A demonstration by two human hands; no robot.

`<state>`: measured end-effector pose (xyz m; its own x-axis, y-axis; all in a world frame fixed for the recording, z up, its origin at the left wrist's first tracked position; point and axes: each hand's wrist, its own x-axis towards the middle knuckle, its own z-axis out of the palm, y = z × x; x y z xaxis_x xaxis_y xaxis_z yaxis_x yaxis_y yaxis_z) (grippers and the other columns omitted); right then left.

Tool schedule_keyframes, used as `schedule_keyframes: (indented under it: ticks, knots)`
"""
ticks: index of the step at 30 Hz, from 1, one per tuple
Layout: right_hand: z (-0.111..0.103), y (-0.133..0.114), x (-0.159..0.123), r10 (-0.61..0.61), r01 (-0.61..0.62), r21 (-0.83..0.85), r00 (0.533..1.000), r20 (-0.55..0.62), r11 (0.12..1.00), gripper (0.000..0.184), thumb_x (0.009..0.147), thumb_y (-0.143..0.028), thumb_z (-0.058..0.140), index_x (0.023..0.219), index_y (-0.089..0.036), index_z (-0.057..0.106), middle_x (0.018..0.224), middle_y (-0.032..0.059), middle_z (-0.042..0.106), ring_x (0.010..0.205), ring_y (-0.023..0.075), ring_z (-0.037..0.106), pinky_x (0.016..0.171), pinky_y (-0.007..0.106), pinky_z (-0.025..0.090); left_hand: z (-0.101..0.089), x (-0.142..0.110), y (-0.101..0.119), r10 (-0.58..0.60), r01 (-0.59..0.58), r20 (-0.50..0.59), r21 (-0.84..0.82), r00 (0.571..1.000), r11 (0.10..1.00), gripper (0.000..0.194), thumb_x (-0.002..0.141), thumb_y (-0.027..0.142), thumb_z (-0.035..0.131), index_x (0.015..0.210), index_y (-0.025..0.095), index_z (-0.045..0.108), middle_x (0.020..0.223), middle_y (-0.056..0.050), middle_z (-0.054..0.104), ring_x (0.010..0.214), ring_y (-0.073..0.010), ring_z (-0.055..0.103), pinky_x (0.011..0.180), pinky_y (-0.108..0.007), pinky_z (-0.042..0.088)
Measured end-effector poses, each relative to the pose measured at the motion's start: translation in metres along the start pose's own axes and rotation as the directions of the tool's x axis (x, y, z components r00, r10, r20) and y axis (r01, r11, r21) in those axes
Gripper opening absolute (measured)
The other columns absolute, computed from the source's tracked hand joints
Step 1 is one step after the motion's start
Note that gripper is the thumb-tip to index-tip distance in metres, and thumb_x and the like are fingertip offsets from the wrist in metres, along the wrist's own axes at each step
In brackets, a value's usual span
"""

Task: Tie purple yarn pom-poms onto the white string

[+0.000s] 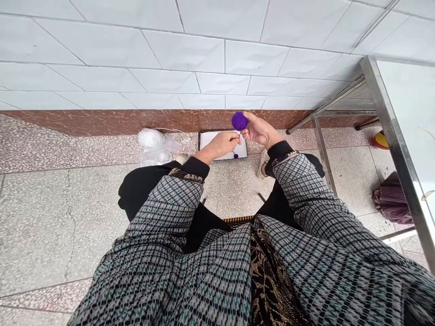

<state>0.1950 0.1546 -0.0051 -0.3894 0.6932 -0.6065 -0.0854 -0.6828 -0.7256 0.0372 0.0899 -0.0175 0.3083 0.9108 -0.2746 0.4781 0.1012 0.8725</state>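
A ball of purple yarn (239, 121) is held up by my right hand (257, 130), its fingers curled around the ball's right side. My left hand (224, 146) pinches the strand that comes off the ball, just below and to its left. Beneath the hands a white board with a dark rim (222, 155) lies on the floor near the wall. A small purple bit of yarn (235, 155) shows over the board's lower edge; I cannot tell whether it hangs or lies there.
White yarn (150, 138) in clear plastic sits on the floor to the left, loose strands trailing right. A metal-framed table (390, 136) stands at the right. Dark purple cloth (394, 199) and a red and yellow object (381, 140) are under it. A tiled wall (210, 54) rises ahead.
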Motion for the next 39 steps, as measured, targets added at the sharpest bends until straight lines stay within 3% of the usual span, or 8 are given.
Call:
schedule_keyframes:
  ticks: [9,15,20,24,27,30,33,39]
  knots:
    - [-0.007,-0.010,-0.003,-0.083,0.088,-0.029,0.988,0.131,0.996,0.037,0.106,-0.057,0.058,0.101,-0.022,0.047,0.077,-0.0034,0.054,0.052,0.0063,0.036,0.047,0.015,0.038,0.006,-0.006,0.007,-0.100,0.105,0.037,-0.503,0.994,0.858,0.020,0.093,0.011,0.053,0.076,0.020,0.056,0.054,0.011,0.024,0.046,-0.0074,0.023,0.058,-0.024,0.040]
    - [-0.010,-0.014,-0.004,-0.124,0.160,-0.166,0.970,0.209,0.973,0.041,0.104,-0.061,0.060,0.100,-0.023,0.046,0.074,-0.0051,0.052,0.050,0.0055,0.031,0.044,0.015,0.032,0.005,-0.006,0.003,-0.106,0.102,0.025,-0.559,0.994,0.823,0.014,0.094,0.018,0.056,0.080,0.021,0.057,0.055,0.010,0.027,0.045,-0.0073,0.023,0.056,-0.024,0.040]
    - [-0.015,-0.012,-0.009,-0.141,0.183,-0.171,0.962,0.233,0.968,0.038,0.104,-0.056,0.061,0.097,-0.022,0.047,0.068,-0.0064,0.049,0.046,0.0055,0.033,0.041,0.016,0.029,0.003,0.000,-0.009,-0.037,0.067,0.062,-0.628,0.997,0.775,0.026,0.090,0.015,0.057,0.065,0.018,0.056,0.062,0.000,0.053,0.056,-0.0101,0.049,0.066,-0.028,0.049]
    - [-0.025,-0.016,-0.017,-0.049,0.198,-0.354,0.920,0.388,0.914,0.036,0.100,-0.052,0.068,0.104,-0.019,0.054,0.066,-0.0056,0.054,0.043,0.0071,0.042,0.040,0.017,0.033,-0.008,-0.003,-0.006,-0.028,0.056,0.056,-0.595,0.998,0.802,0.033,0.090,0.015,0.060,0.057,0.017,0.055,0.058,0.000,0.053,0.057,-0.0106,0.051,0.071,-0.030,0.051]
    - [-0.030,-0.019,-0.020,0.090,0.215,-0.557,0.879,0.469,0.802,0.032,0.095,-0.039,0.077,0.108,-0.017,0.058,0.069,-0.0038,0.060,0.045,0.0079,0.048,0.041,0.018,0.037,-0.019,-0.008,0.000,-0.031,0.024,-0.005,-0.531,1.000,0.847,0.033,0.087,0.013,0.061,0.055,0.017,0.055,0.057,-0.001,0.053,0.057,-0.0106,0.050,0.070,-0.030,0.049]
    - [-0.026,-0.016,-0.018,0.141,0.193,-0.724,0.917,0.373,0.662,0.025,0.093,-0.024,0.079,0.107,-0.016,0.059,0.066,-0.0042,0.057,0.046,0.0082,0.047,0.041,0.018,0.036,-0.027,-0.011,0.004,-0.017,-0.006,-0.045,-0.477,0.999,0.879,0.031,0.085,0.010,0.059,0.054,0.017,0.055,0.056,0.000,0.051,0.057,-0.0103,0.049,0.067,-0.028,0.047]
    - [-0.017,-0.010,-0.013,0.046,0.123,-0.780,0.981,0.190,0.614,0.020,0.095,-0.018,0.074,0.106,-0.018,0.057,0.064,-0.0036,0.056,0.046,0.0096,0.047,0.040,0.019,0.037,-0.030,-0.013,0.008,0.007,-0.048,-0.090,-0.454,0.996,0.890,0.028,0.085,0.010,0.057,0.058,0.017,0.056,0.057,0.001,0.050,0.057,-0.0103,0.050,0.065,-0.027,0.046]
    - [-0.004,-0.004,-0.004,-0.164,0.168,-0.397,0.985,0.045,0.902,0.016,0.104,-0.031,0.064,0.109,-0.022,0.051,0.073,-0.0034,0.056,0.052,0.0090,0.049,0.049,0.019,0.043,-0.025,-0.016,0.013,0.083,-0.088,-0.029,-0.371,0.996,0.925,0.023,0.089,0.011,0.059,0.067,0.016,0.061,0.063,-0.001,0.058,0.059,-0.0097,0.052,0.066,-0.026,0.048]
